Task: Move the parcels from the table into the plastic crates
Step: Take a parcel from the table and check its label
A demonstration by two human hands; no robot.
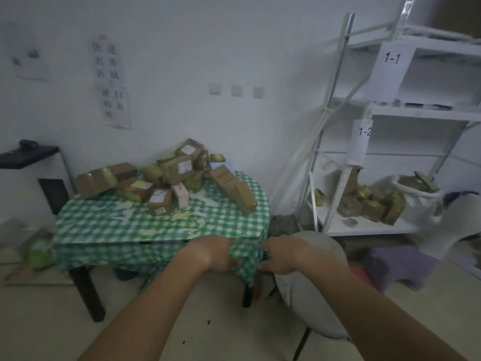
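Note:
A heap of brown taped parcels (171, 175) lies at the back of a small table under a green-and-white checked cloth (125, 225). One long brown parcel (234, 190) leans at the right of the heap. A small pink box (181, 195) stands in front of it. My left hand (216, 254) grips the hanging cloth at the table's front right corner, fingers curled into the fabric. My right hand (279, 256) is just right of that corner, fingers curled at the cloth's edge; whether it holds the cloth is unclear. No plastic crate is visible.
A white metal shelf rack (369, 162) labelled 1-1 and 1-2 stands at the right, with more brown parcels (369, 204) on its lowest shelf. A grey rounded stool or cushion (312, 282) sits under my right arm. A dark-topped white cabinet (33, 162) is at the left.

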